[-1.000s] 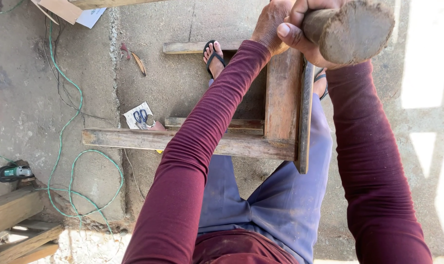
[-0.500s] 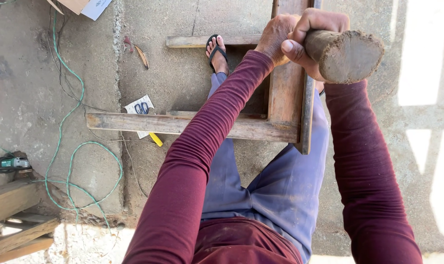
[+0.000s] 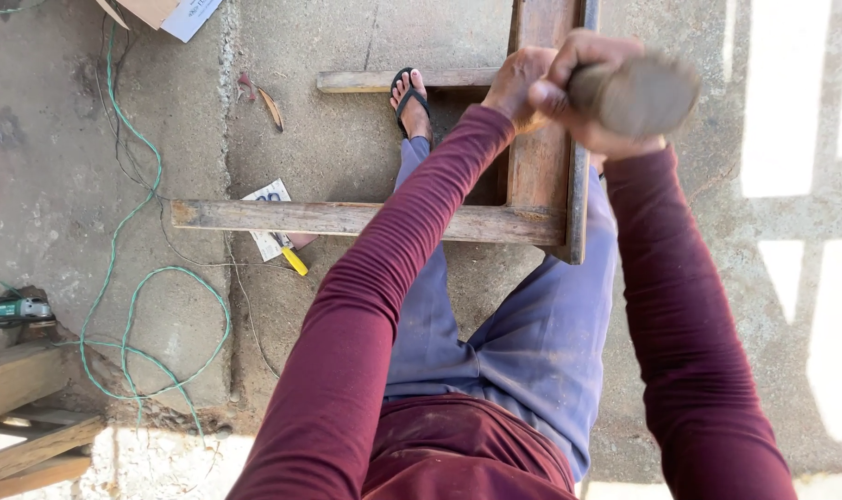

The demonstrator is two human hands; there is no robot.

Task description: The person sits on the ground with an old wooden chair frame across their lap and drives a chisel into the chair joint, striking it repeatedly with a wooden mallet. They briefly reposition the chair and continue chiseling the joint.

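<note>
I stand over a rough wooden frame on the concrete floor. My left hand is curled on the top of the frame's upright board. Just right of it, my right hand grips a thick round wooden mallet, whose head is blurred by motion and hangs over the board's right edge. Both arms are in dark red sleeves. My foot in a black flip-flop stands inside the frame, next to its far rail.
A green cable loops across the floor at left, leading to a green power tool. A yellow-handled tool and a printed paper lie under the frame's near rail. Wooden planks are stacked at lower left.
The mallet has come down closer to the frame's upright board and is now motion-blurred. The view has tilted, so the frame sits higher in the picture. Both hands keep their hold.
</note>
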